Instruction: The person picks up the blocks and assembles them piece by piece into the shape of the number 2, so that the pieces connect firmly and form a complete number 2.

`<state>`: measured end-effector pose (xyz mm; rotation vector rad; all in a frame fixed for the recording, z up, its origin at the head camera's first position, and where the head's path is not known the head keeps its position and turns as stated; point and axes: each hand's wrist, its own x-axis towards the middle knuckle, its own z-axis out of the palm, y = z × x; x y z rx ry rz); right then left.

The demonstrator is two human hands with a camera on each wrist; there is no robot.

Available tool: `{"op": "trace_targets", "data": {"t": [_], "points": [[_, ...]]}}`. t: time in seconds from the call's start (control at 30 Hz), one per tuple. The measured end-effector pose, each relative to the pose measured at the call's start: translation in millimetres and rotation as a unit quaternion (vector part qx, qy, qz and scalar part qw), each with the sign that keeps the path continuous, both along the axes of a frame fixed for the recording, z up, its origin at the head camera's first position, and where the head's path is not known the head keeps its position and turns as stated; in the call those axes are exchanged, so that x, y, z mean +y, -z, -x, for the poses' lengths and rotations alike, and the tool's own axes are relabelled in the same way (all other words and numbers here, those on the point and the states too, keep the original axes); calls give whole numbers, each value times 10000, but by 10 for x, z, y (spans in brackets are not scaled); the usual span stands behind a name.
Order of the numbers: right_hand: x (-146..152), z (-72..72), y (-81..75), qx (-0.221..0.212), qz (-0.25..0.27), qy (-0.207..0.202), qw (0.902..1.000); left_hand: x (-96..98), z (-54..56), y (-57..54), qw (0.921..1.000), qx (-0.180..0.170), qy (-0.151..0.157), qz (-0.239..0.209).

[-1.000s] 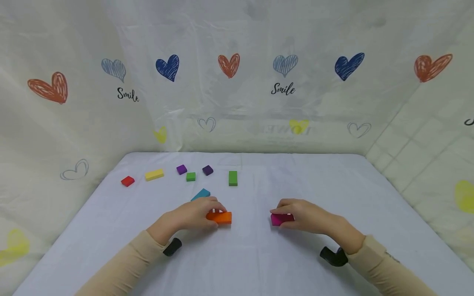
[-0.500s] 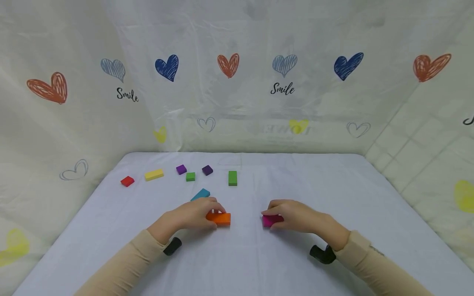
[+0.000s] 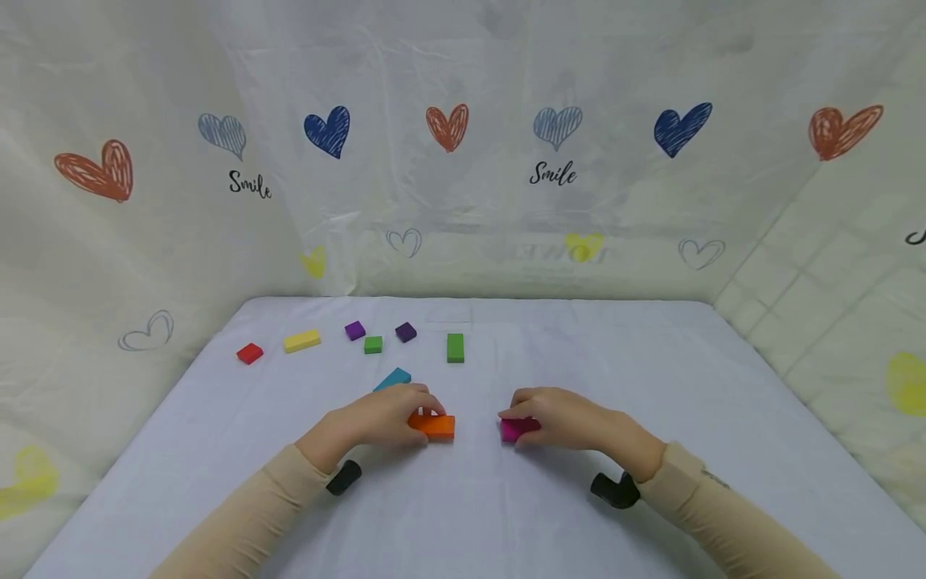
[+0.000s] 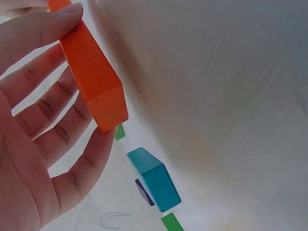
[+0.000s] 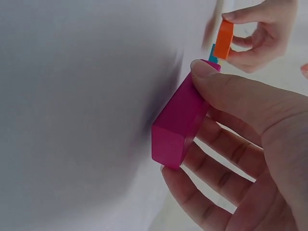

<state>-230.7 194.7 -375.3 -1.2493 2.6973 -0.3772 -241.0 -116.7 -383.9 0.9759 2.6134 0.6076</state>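
Observation:
My left hand [image 3: 387, 418] pinches an orange block [image 3: 436, 428] between thumb and fingers, just over the white-covered table. In the left wrist view the thumb lies along one side of the orange block [image 4: 94, 77], with a fingertip at its near end. Across a short gap, my right hand [image 3: 567, 418] pinches a magenta block [image 3: 512, 431]. The right wrist view has the thumb on the upper end of the magenta block [image 5: 178, 110] and fingers along its far side. Right behind the left hand lies a blue block [image 3: 393, 378], partly covered by that hand.
Farther back on the table [image 3: 615, 346] lie a red block [image 3: 250, 354], a yellow block [image 3: 301, 342], a purple block [image 3: 355, 330], a dark purple block [image 3: 406, 332], a small green block [image 3: 373, 345] and a longer green block [image 3: 455, 348]. A heart-printed sheet [image 3: 463, 209] hangs behind.
My right hand has moved left with the magenta block, narrowing the gap to the orange one. The left hand has stayed nearly in place, still holding the orange block.

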Motion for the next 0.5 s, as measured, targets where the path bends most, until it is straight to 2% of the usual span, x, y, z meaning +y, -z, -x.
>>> {"op": "trace_targets", "data": {"t": [0.23, 0.5], "points": [[-50, 50, 8, -149, 25, 23, 9999, 21, 16, -13, 10000, -8, 67, 25], [-91, 38, 16, -301, 1, 83, 9995, 53, 37, 4, 9999, -6, 135, 49]]}}
